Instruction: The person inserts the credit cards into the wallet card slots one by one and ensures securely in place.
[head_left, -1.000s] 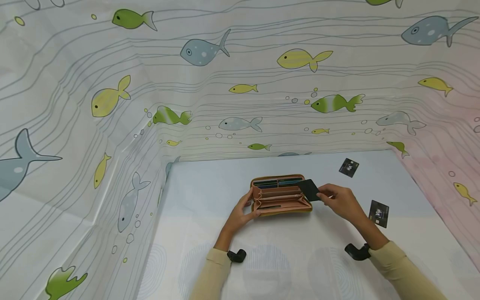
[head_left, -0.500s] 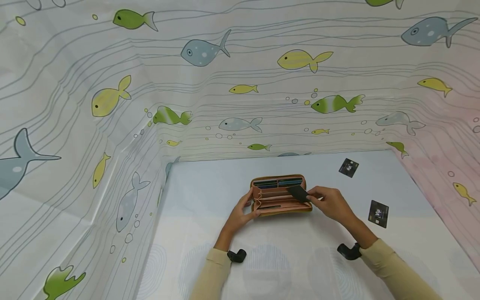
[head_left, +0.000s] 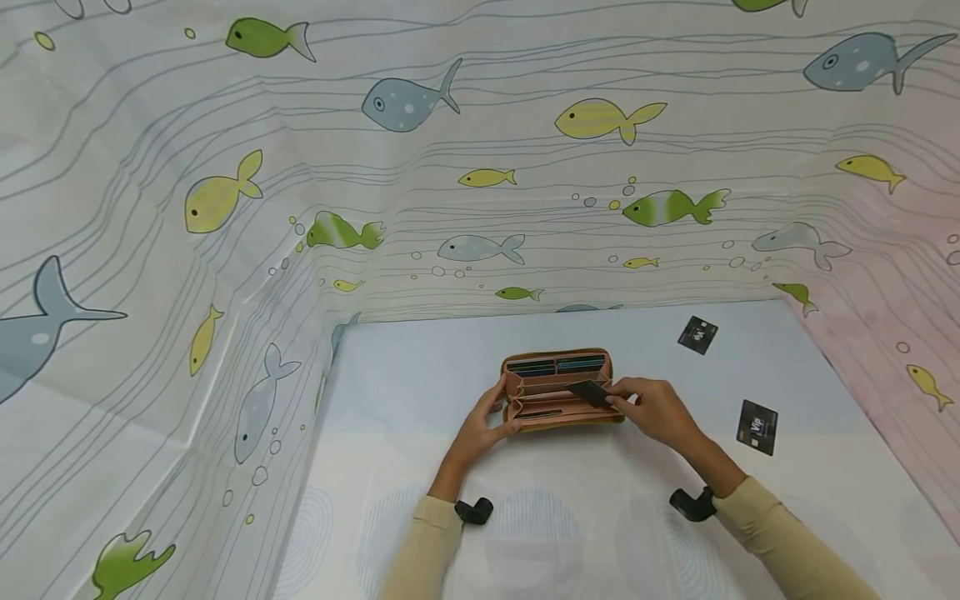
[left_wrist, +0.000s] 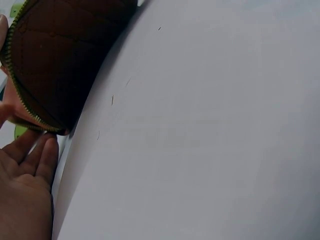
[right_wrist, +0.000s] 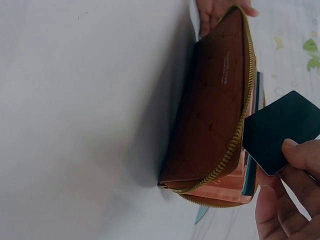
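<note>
White sheeting (head_left: 420,192) behind and along both sides, printed with blue, green and yellow fish among wavy lines, tinged pink at the right. Before it, a pale worktop (head_left: 420,350), faintly patterned with rings toward the near side. Standing on that, around the middle, an unzipped brown wallet (head_left: 542,388): gold zip teeth, stitched outer cover with lettering too small to read, peach-tan lining, pleated compartments facing up. Dark and bluish card edges (head_left: 531,367) in two columns of slots along the far panel; one more dark edge in the near panel.

At the wallet's left end, the left hand (head_left: 474,429), gripping it with fingers curled round the side and thumb against the near edge. At the right end, the right hand (head_left: 660,408), thumb and fingers pinching a plain dark card (head_left: 588,392) near one corner, aslant over the right half of the compartments. Inside a pocket or just above it: cannot tell for the far corner.

Farther right, apart from the wallet and lying flat, a farther black card (head_left: 698,335) and a nearer black card (head_left: 757,427), both marked "Vip". On the forearms, beige sleeves (head_left: 795,537); at the wrists, small black devices (head_left: 474,511).
</note>
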